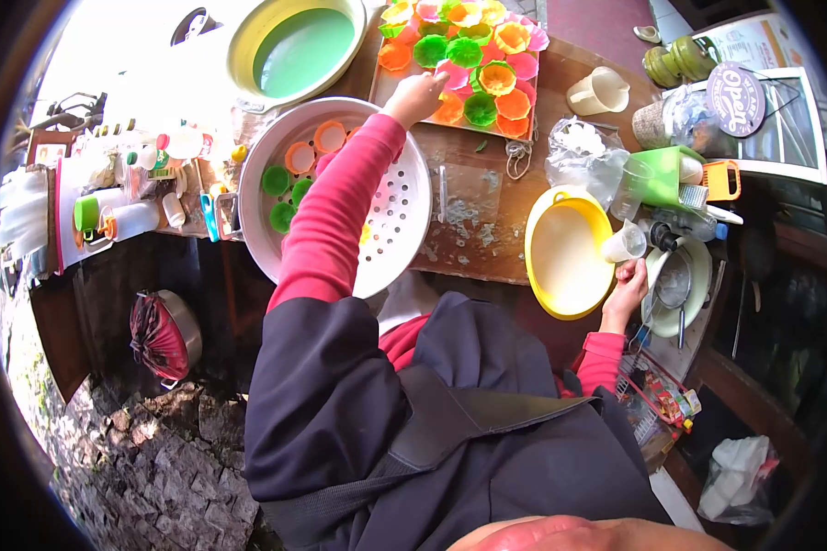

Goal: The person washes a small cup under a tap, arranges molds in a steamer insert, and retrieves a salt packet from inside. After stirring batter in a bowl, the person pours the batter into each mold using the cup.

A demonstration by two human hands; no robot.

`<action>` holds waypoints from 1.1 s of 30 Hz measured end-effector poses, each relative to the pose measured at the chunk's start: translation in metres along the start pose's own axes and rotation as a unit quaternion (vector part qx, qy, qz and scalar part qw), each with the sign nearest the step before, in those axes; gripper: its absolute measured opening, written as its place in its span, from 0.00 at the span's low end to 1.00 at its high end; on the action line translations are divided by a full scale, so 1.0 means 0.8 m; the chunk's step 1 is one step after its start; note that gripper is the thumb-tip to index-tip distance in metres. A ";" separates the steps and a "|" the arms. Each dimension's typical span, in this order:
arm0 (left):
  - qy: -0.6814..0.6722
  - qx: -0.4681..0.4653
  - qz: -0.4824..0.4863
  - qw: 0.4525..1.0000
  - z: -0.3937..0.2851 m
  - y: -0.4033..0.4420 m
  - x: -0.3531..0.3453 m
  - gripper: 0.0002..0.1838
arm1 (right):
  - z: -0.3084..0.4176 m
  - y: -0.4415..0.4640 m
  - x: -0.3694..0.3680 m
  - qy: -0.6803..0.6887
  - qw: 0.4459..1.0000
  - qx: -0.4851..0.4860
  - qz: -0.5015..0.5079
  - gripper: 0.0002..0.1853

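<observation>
My left hand (pixel 417 97) reaches over the near left corner of a tray (pixel 377 89) of flower-shaped cups (pixel 465 52) in green, orange, pink and yellow; its fingers are pressed together at a pink cup, and what they grip is too small to tell. Under that arm lies a round perforated steamer pan (pixel 393 241) with green and orange cups on its left side. At the right, my right hand (pixel 627 286) is closed on a translucent cup (pixel 624 242), held by the right rim of a yellow basin (pixel 570 253) of whitish liquid.
Behind the pan stands a basin (pixel 303 53) of green liquid. A clear pitcher (pixel 598 92), a plastic bag (pixel 583 156) and a green basket (pixel 663 177) are at the right. Bottles (pixel 133 219) crowd the left. A pale bowl (pixel 694 286) holds a strainer (pixel 674 286).
</observation>
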State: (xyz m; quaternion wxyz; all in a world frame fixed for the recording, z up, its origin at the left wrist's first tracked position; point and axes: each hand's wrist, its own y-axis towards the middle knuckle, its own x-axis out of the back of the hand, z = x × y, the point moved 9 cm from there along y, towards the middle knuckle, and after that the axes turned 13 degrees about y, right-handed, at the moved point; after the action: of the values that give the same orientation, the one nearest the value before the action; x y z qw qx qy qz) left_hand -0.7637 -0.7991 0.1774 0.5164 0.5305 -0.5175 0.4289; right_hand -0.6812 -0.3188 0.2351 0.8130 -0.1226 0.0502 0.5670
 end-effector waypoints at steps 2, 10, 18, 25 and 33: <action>0.007 0.039 0.115 0.993 0.015 0.016 -0.055 0.22 | -0.004 0.001 0.004 0.011 1.000 -0.014 0.005 0.15; -0.133 0.060 -0.070 0.987 0.044 0.005 -0.031 0.11 | -0.006 0.003 0.015 0.009 1.000 -0.007 -0.001 0.16; -0.202 0.200 -0.095 0.954 0.061 -0.146 0.112 0.08 | -0.017 0.010 -0.001 0.006 1.000 -0.012 0.017 0.15; -0.270 0.204 -0.013 0.941 0.003 -0.233 0.022 0.07 | -0.018 0.007 -0.022 0.000 0.999 -0.012 0.036 0.14; -0.199 0.209 -0.055 0.956 0.006 -0.239 -0.018 0.16 | -0.018 -0.003 -0.021 0.001 0.999 -0.015 0.035 0.14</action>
State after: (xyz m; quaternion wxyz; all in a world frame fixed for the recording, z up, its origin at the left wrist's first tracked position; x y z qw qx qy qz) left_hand -0.5755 -0.8158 0.1424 0.3033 0.7292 -0.4785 0.3839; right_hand -0.6845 -0.3387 0.2254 0.7908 -0.1335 0.0468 0.5955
